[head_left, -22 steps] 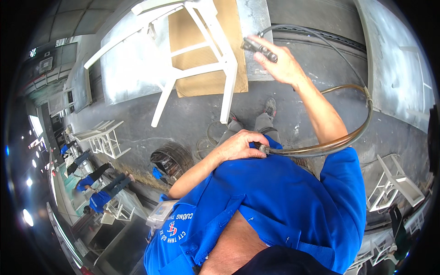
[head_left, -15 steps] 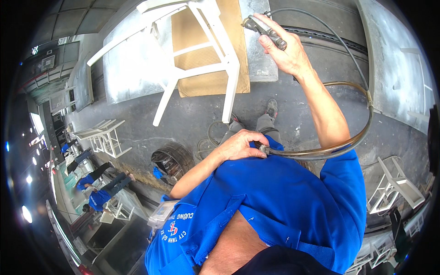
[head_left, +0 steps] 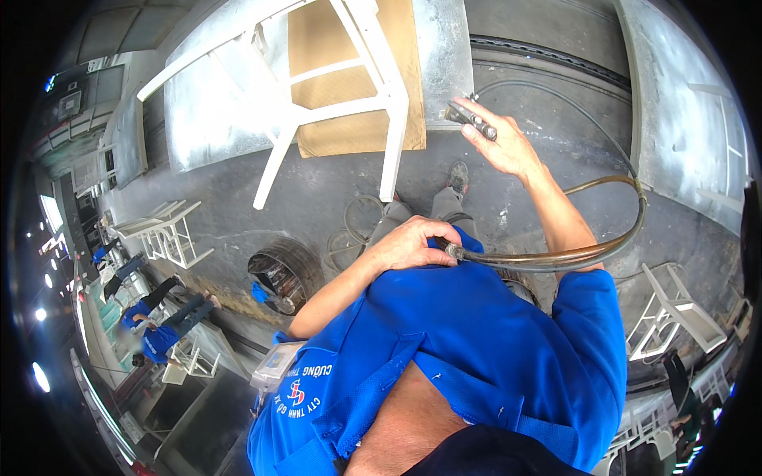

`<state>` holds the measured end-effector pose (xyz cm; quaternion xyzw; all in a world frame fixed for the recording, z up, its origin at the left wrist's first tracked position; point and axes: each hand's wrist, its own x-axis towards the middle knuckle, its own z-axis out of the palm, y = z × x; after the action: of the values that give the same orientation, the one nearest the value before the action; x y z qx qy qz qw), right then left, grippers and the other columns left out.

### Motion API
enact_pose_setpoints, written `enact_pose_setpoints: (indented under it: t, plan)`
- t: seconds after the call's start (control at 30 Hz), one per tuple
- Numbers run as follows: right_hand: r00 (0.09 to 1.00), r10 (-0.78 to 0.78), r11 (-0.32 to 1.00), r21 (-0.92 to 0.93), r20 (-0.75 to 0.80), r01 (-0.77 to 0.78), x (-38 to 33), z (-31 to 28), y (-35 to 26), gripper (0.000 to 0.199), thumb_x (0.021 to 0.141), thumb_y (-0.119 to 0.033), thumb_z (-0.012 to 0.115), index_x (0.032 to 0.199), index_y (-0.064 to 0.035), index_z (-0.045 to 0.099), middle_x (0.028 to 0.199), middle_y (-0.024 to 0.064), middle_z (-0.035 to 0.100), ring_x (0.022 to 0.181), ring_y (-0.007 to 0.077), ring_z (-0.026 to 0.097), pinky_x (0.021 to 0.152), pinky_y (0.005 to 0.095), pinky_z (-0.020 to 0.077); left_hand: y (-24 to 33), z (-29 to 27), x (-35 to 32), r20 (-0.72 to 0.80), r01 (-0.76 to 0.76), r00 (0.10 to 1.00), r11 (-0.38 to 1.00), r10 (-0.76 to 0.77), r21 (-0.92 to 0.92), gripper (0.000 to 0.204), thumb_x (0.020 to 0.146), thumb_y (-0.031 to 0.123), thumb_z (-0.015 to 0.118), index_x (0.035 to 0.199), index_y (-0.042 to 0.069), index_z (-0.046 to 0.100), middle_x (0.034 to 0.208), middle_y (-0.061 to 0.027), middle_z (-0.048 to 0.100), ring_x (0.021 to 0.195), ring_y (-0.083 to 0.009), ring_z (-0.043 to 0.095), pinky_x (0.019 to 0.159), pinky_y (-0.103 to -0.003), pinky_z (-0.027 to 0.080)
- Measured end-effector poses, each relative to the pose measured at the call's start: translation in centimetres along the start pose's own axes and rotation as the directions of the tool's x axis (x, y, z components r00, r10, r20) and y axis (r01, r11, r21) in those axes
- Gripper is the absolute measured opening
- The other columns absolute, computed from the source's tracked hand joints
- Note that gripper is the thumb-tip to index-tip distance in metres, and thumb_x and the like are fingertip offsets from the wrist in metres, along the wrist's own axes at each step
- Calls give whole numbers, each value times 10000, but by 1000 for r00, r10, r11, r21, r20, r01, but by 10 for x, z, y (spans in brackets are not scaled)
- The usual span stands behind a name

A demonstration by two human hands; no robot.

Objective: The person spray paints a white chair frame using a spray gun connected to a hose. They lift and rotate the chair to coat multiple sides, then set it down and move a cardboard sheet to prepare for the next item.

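Note:
My right hand [head_left: 512, 149] is closed around a dark metal spray gun [head_left: 471, 119], held out ahead and to the right. Its thin hose [head_left: 599, 119] arcs away to the right and bends back toward my waist beside a thicker brownish hose [head_left: 556, 260]. At my belly, my left hand [head_left: 413, 243] grips these hoses near a metal fitting [head_left: 453, 251]. Ahead and to the left stands a white wooden chair frame [head_left: 349, 107], its legs pointing toward me. The spray gun is apart from the frame.
Brown cardboard [head_left: 361, 136] and a pale metal panel [head_left: 214, 131] lie beneath the frame. A round dark tub [head_left: 298, 270] and loose hose coils [head_left: 345, 238] sit on the floor. White chairs stand left [head_left: 171, 232] and right [head_left: 679, 311]. Co-workers in blue [head_left: 161, 341] are at far left.
My right hand has drawn the spray gun back toward me, away from the chair frame. The left hand keeps its grip on the hoses, and the view has shifted slightly.

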<state>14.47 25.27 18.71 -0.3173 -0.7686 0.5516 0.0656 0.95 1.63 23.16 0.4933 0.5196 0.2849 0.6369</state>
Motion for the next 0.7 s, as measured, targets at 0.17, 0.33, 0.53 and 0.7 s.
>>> enact_pose_setpoints:
  t: [0.17,0.33,0.53,0.7]
  plan:
    - [996,-49,999,1,-80,49,4,0,1,568,1000,-512,612,1515,-283,538,735,70,639,707,170,625,750,381,531,-1,1,-3,1,-8,1000,1000,8,-15,335,818,184,864,1102,72,727,1062,-69,757,1017,-227,712,898,-354,539]
    - [962,-127,986,77,-243,149,28,-19,-33,528,999,-442,630,1494,-275,554,1099,120,695,1016,247,670,922,394,521,1,0,-6,-25,-28,999,999,28,-16,342,813,234,870,1054,47,716,1018,-85,758,988,-256,721,897,-364,540]
    - [948,-91,985,115,-306,131,43,-33,-73,553,978,-449,673,1489,-274,557,1240,144,734,1132,286,706,990,405,517,-2,-1,-13,-19,12,1000,1000,-12,-15,346,811,234,876,1058,52,718,1031,-82,762,996,-248,721,902,-362,541]
    - [935,-153,986,15,-320,166,31,-16,-58,544,983,-436,662,1496,-290,553,1014,126,756,900,228,710,898,392,537,-10,-1,-20,-27,-18,999,1000,18,-12,348,799,197,884,1078,63,726,1054,-66,760,1005,-220,714,904,-351,541]
